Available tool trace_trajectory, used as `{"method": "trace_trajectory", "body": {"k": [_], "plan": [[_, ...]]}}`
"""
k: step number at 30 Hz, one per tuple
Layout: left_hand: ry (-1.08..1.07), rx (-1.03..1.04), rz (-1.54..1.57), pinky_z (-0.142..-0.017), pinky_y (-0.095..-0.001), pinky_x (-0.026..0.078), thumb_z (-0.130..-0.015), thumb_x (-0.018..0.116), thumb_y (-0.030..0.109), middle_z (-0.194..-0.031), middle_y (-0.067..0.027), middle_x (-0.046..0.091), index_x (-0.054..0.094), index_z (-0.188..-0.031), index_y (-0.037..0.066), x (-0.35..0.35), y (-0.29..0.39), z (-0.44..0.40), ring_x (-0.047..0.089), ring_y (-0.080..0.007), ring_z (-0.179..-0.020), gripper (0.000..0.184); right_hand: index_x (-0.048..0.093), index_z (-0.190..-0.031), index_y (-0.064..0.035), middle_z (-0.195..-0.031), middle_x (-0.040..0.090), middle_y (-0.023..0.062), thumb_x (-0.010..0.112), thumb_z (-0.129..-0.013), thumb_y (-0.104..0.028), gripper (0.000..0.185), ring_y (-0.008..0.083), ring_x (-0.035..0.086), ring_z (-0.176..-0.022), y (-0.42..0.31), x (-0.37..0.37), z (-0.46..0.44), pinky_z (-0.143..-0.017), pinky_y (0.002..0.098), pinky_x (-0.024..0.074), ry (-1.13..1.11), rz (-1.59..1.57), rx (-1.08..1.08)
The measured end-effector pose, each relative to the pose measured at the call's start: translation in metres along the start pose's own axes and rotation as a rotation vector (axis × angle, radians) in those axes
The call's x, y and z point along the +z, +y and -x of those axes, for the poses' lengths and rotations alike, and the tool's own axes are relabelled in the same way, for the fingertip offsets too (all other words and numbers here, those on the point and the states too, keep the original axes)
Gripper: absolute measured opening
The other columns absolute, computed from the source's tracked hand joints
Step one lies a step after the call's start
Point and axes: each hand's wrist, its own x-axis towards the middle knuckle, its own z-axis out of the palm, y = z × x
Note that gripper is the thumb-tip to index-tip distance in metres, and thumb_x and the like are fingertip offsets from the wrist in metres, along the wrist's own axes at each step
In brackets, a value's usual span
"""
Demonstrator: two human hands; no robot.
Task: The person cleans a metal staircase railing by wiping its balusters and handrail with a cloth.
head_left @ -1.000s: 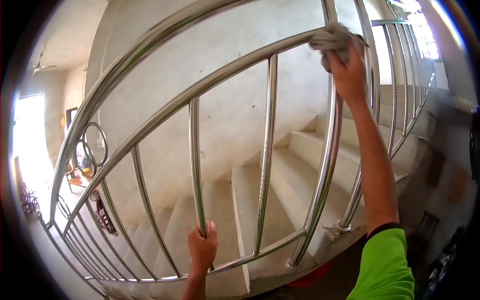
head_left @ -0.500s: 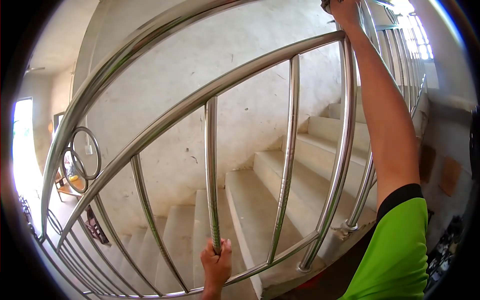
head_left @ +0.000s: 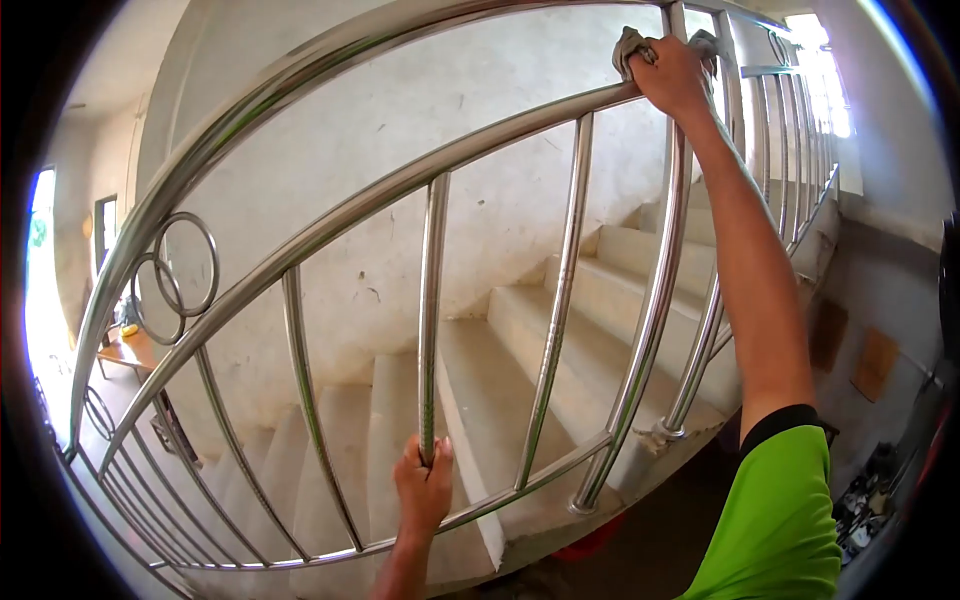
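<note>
My right hand [head_left: 676, 76] is closed on a grey cloth [head_left: 630, 50], which is pressed around the thick metal post [head_left: 662, 270] at the top, where the middle rail [head_left: 400, 190] meets it. Part of the cloth sticks out on both sides of the hand. Lower down, my left hand [head_left: 423, 485] is wrapped round the bottom part of a thin upright bar [head_left: 432, 310], just above the lower rail [head_left: 550, 475]. The curved top handrail [head_left: 330, 60] runs above the middle rail.
Concrete stairs [head_left: 510, 390] rise to the right behind the railing, along a stained pale wall [head_left: 360, 220]. Metal rings [head_left: 187, 265] sit between the rails at left. A wooden table [head_left: 128, 348] is at far left; dark clutter [head_left: 865, 510] lies at lower right.
My right hand went up the post with the cloth, then came back down to the rail joint. My left hand stays on the same bar. The view has shifted slightly.
</note>
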Motion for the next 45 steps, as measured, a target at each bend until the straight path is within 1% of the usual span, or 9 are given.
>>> {"method": "trace_trajectory", "body": {"k": [2, 8, 16, 18, 22, 29, 36, 42, 45], "plan": [[0.009, -0.010, -0.015, -0.048, -0.0272, 0.031, -0.089, 0.062, 0.016, -0.056, 0.0024, 0.040, 0.053, -0.078, 0.003, 0.001, -0.002, 0.000, 0.037, -0.0054, -0.054, 0.019, 0.071, -0.083, -0.0057, -0.092, 0.067, 0.0193, 0.052, -0.077, -0.037, 0.037, 0.0373, 0.063, -0.091, -0.018, -0.011, -0.008, -0.087, 0.0458, 0.0474, -0.385, 0.038, 0.179], [0.014, -0.059, -0.029, -0.048, -0.0320, 0.035, -0.089, 0.062, 0.019, -0.053, -0.0025, 0.040, 0.054, -0.077, 0.001, -0.001, 0.005, 0.000, 0.040, -0.0098, -0.052, 0.023, 0.071, -0.084, -0.0071, -0.083, 0.069, 0.0169, 0.051, -0.077, -0.037, 0.037, 0.0354, 0.066, -0.085, -0.058, -0.002, -0.005, -0.080, 0.0457, 0.0514, -0.510, -0.014, 0.122], [0.012, -0.062, -0.057, -0.050, -0.0333, 0.036, -0.089, 0.061, 0.024, -0.053, -0.0046, 0.040, 0.050, -0.073, 0.003, -0.001, 0.002, 0.000, 0.040, -0.0119, -0.051, 0.030, 0.071, -0.086, -0.0116, -0.086, 0.067, 0.0171, 0.057, -0.076, -0.034, 0.029, 0.0399, 0.063, -0.087, -0.187, -0.001, 0.053, -0.081, 0.0558, 0.0445, -0.173, -0.185, -0.112], [0.003, -0.064, -0.049, -0.050, -0.0331, 0.037, -0.090, 0.061, 0.025, -0.054, -0.0047, 0.040, 0.049, -0.073, 0.003, 0.000, -0.001, 0.000, 0.039, -0.0116, -0.052, 0.030, 0.072, -0.086, -0.0129, -0.091, 0.065, 0.0140, 0.062, -0.075, -0.036, 0.028, 0.0352, 0.061, -0.092, -0.223, -0.003, 0.070, -0.082, 0.0533, 0.0421, -0.106, -0.200, -0.145], [0.010, -0.065, -0.045, -0.050, -0.0326, 0.036, -0.090, 0.061, 0.025, -0.054, -0.0043, 0.039, 0.050, -0.073, 0.003, 0.000, 0.000, 0.001, 0.038, -0.0111, -0.052, 0.029, 0.068, -0.082, -0.0135, -0.091, 0.060, 0.0093, 0.070, -0.070, -0.025, 0.017, 0.0311, 0.057, -0.088, -0.287, -0.015, 0.098, -0.079, 0.0498, 0.0404, 0.037, -0.391, -0.175], [-0.013, -0.094, -0.029, -0.048, -0.0309, 0.034, -0.091, 0.061, 0.023, -0.054, -0.0013, 0.037, 0.051, -0.075, 0.003, 0.001, -0.004, 0.002, 0.036, -0.0082, -0.053, 0.027, 0.069, -0.096, -0.0147, -0.112, 0.051, 0.0052, 0.076, -0.065, -0.015, 0.032, 0.0262, 0.050, -0.102, -0.359, -0.031, 0.148, -0.085, 0.0460, 0.0383, 0.057, -0.796, -0.344], [0.014, -0.039, -0.007, -0.047, -0.0279, 0.031, -0.090, 0.062, 0.019, -0.055, 0.0034, 0.038, 0.052, -0.074, 0.003, 0.003, 0.009, 0.003, 0.035, -0.0055, -0.054, 0.024, 0.069, -0.097, -0.0138, -0.114, 0.052, 0.0051, 0.069, -0.071, -0.007, 0.027, 0.0261, 0.050, -0.102, -0.302, -0.031, 0.131, -0.086, 0.0394, 0.0428, 0.029, -0.777, -0.519], [0.048, -0.011, 0.021, -0.047, -0.0265, 0.028, -0.090, 0.062, 0.016, -0.056, 0.0054, 0.036, 0.048, -0.070, 0.005, 0.004, -0.008, 0.002, 0.033, -0.0044, -0.054, 0.026, 0.066, -0.106, -0.0168, -0.118, 0.052, 0.0067, 0.078, -0.058, -0.002, 0.051, 0.0295, 0.051, -0.106, -0.196, -0.016, 0.093, -0.090, 0.0404, 0.0451, 0.096, -0.501, -0.371], [0.059, 0.015, 0.009, -0.047, -0.0259, 0.028, -0.090, 0.062, 0.016, -0.057, 0.0053, 0.036, 0.048, -0.071, 0.005, 0.005, -0.010, 0.001, 0.033, -0.0041, -0.054, 0.026, 0.065, -0.108, -0.0156, -0.118, 0.052, 0.0100, 0.072, -0.062, -0.001, 0.048, 0.0323, 0.051, -0.106, -0.130, -0.019, 0.078, -0.092, 0.0429, 0.0441, 0.170, -0.404, -0.296]]}}
